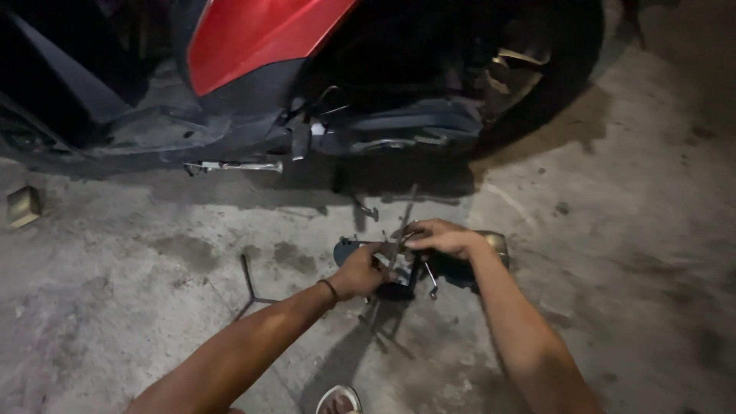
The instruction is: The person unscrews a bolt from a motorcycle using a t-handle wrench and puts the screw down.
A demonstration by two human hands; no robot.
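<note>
- No box, tray or bin shows in the view; the loose pieces lie straight on the bare concrete floor [613, 253].
- A dark metal part [399, 264] sits on the floor in front of the person, with thin rods and a small tool sticking out of it; its exact make-up is too dark to tell.
- The left hand [360, 272] is closed around the near left side of the part, fingers wrapped on it, a dark band on the wrist.
- The right hand [441, 238] rests on top of the part, fingers curled down over a slim metal piece; how firmly it pinches cannot be told.
- The two hands are close together, almost touching, both on the same part.
- Just behind the part stands a scooter [261, 46] with a red body panel, its black underside and rear wheel [537, 77] near the top of the view.
- A three-armed wrench [249, 287] lies on the floor just left of the left forearm, apart from the part.
- A small tan block [23, 205] sits at the far left edge.
- The toe of a sandal [340, 400] shows at the bottom edge between the arms.
- Open floor spreads to the right and lower left; the scooter closes off the far side.
</note>
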